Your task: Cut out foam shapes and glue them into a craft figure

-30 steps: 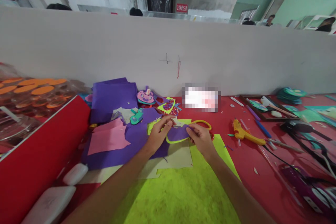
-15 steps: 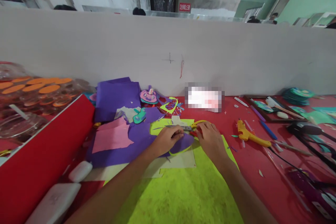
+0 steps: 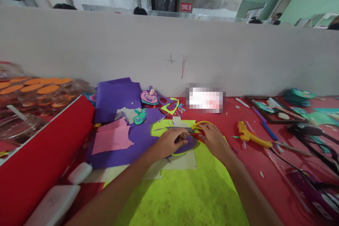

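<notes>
My right hand (image 3: 215,141) is closed on the handles of a pair of scissors (image 3: 189,130), one loop yellow and the other red. The blades point left, over a yellow-green sheet. My left hand (image 3: 166,143) is curled just left of the scissors' pivot, thumb and fingers on a rounded purple foam piece (image 3: 188,144) edged in yellow-green. The fingers hide part of that piece, so their exact grip is hard to see. Beneath both hands lie a purple foam sheet (image 3: 111,157) and a large yellow-green sheet (image 3: 182,197).
Pink foam (image 3: 112,141) and a teal cutout (image 3: 140,116) lie left, before stacked purple sheets (image 3: 118,99). A yellow glue gun (image 3: 251,137) with its cord, pens and a dark-framed tray (image 3: 275,118) are on the right. A red panel (image 3: 50,134) stands left; a white partition (image 3: 132,49) rises behind.
My left thumb and fingers have shifted slightly on the purple piece, with a wider gap showing between them. The right hand and scissors have barely moved.
</notes>
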`<state>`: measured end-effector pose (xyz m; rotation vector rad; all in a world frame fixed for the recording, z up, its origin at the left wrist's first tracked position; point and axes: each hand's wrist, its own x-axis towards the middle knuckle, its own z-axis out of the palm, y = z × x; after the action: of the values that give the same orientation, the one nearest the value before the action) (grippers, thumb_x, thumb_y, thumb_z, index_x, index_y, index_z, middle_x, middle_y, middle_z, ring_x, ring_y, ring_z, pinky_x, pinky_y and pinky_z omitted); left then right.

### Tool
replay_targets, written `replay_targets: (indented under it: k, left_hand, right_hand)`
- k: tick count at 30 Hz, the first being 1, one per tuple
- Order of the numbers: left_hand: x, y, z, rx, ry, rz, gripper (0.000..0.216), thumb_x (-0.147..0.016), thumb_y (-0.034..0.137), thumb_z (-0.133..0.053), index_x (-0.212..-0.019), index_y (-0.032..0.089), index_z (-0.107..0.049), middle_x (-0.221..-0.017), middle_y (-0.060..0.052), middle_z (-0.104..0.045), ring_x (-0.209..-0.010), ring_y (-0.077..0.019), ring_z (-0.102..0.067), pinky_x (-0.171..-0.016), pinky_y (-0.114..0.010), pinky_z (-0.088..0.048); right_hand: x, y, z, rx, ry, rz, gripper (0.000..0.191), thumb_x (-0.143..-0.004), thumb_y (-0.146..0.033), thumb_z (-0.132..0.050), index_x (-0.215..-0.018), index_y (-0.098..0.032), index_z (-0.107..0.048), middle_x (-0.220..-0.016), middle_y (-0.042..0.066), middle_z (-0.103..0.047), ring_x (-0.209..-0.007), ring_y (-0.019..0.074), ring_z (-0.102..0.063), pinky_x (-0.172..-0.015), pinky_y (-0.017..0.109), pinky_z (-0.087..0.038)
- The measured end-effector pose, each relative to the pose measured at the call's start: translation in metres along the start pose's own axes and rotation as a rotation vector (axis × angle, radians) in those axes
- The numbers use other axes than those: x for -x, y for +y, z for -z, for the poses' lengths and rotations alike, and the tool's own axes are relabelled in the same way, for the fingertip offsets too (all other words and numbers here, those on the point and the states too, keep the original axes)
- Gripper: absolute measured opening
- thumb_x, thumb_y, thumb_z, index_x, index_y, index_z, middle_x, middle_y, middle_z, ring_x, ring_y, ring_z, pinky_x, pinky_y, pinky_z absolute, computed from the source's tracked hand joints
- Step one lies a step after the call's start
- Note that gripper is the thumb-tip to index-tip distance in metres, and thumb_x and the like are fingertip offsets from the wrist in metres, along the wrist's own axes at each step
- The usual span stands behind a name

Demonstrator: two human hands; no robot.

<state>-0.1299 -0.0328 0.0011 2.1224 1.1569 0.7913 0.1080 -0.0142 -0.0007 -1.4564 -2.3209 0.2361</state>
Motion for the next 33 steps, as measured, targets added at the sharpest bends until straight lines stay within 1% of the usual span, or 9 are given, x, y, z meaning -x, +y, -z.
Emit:
replay_targets:
  k: [3, 7, 11, 16, 19, 23, 26, 29, 33]
  left_hand:
    - [-0.001, 0.000, 0.000, -0.008, -0.037, -0.010, 0.026, -0.087, 0.030, -0.071, -0.112, 0.022, -0.068, -0.099, -0.004, -0.073, -0.090, -0.0193, -0.065, -0.081, -0.029, -0.045]
    - [-0.002, -0.001, 0.001, -0.019, -0.053, 0.009, 0.028, -0.089, 0.028, -0.069, -0.117, 0.022, -0.068, -0.101, -0.004, -0.074, -0.092, -0.0199, -0.066, -0.081, -0.030, -0.046]
    - [-0.002, 0.002, 0.003, -0.029, -0.048, -0.007, 0.020, -0.091, 0.025, -0.066, -0.110, 0.022, -0.069, -0.097, -0.002, -0.073, -0.089, -0.0185, -0.065, -0.079, -0.028, -0.045]
    - [0.001, 0.005, 0.003, -0.095, -0.043, -0.054, 0.012, -0.096, 0.025, -0.057, -0.104, 0.023, -0.066, -0.102, -0.002, -0.072, -0.094, -0.0184, -0.064, -0.083, -0.029, -0.045]
    - [0.002, 0.005, 0.002, -0.161, -0.026, -0.093, 0.012, -0.098, 0.024, -0.054, -0.101, 0.021, -0.065, -0.100, -0.003, -0.070, -0.095, -0.0189, -0.063, -0.083, -0.030, -0.046]
    - [0.002, 0.004, 0.001, -0.209, 0.003, -0.209, 0.011, -0.096, 0.017, -0.055, -0.096, 0.020, -0.066, -0.109, -0.006, -0.066, -0.104, -0.0195, -0.060, -0.089, -0.032, -0.047]
    - [0.000, 0.003, 0.001, -0.234, 0.008, -0.235, 0.012, -0.094, 0.015, -0.057, -0.095, 0.020, -0.067, -0.111, -0.007, -0.066, -0.106, -0.0203, -0.059, -0.091, -0.034, -0.047]
    - [-0.001, 0.001, -0.001, -0.272, -0.018, -0.230, 0.011, -0.095, 0.017, -0.058, -0.098, 0.019, -0.068, -0.108, -0.007, -0.068, -0.105, -0.0222, -0.060, -0.092, -0.038, -0.047]
    - [-0.001, -0.003, -0.003, -0.277, -0.041, -0.226, 0.019, -0.093, 0.017, -0.060, -0.110, 0.020, -0.068, -0.114, -0.009, -0.070, -0.110, -0.0253, -0.061, -0.097, -0.042, -0.047]
  right_hand:
    - [-0.001, 0.002, 0.001, -0.017, 0.006, 0.012, 0.031, -0.094, -0.021, -0.055, -0.124, -0.020, -0.064, -0.119, 0.014, -0.065, -0.115, 0.0321, -0.057, -0.098, 0.046, -0.047]
    - [-0.001, 0.004, 0.003, -0.021, -0.004, 0.045, 0.038, -0.089, -0.010, -0.056, -0.126, -0.018, -0.062, -0.119, 0.014, -0.063, -0.117, 0.0326, -0.055, -0.101, 0.048, -0.045]
    - [-0.001, 0.003, 0.007, -0.028, -0.002, 0.085, 0.042, -0.085, -0.004, -0.054, -0.124, -0.018, -0.061, -0.117, 0.013, -0.061, -0.116, 0.0318, -0.054, -0.099, 0.046, -0.046]
    - [-0.001, -0.003, 0.010, 0.033, 0.066, 0.120, 0.040, -0.082, -0.001, -0.052, -0.117, -0.018, -0.060, -0.115, 0.013, -0.061, -0.113, 0.0313, -0.055, -0.098, 0.047, -0.046]
    - [-0.001, -0.005, 0.009, 0.083, 0.087, 0.118, 0.037, -0.083, -0.001, -0.053, -0.115, -0.018, -0.059, -0.113, 0.013, -0.062, -0.113, 0.0317, -0.056, -0.097, 0.046, -0.047]
    - [-0.002, -0.006, 0.007, 0.090, 0.114, 0.100, 0.034, -0.087, -0.005, -0.055, -0.118, -0.020, -0.059, -0.115, 0.012, -0.063, -0.114, 0.0312, -0.057, -0.098, 0.045, -0.047]
    - [-0.003, -0.010, 0.007, 0.080, 0.130, 0.072, 0.033, -0.089, -0.008, -0.054, -0.119, -0.021, -0.059, -0.118, 0.013, -0.064, -0.116, 0.0320, -0.058, -0.098, 0.045, -0.048]
    - [-0.004, -0.014, 0.007, 0.003, 0.142, 0.024, 0.031, -0.089, -0.013, -0.056, -0.119, -0.020, -0.059, -0.118, 0.014, -0.067, -0.115, 0.0333, -0.061, -0.098, 0.048, -0.049]
    - [-0.005, -0.023, 0.005, -0.285, 0.208, -0.078, 0.029, -0.085, -0.020, -0.061, -0.114, -0.021, -0.060, -0.116, 0.013, -0.071, -0.108, 0.0303, -0.067, -0.091, 0.044, -0.053]
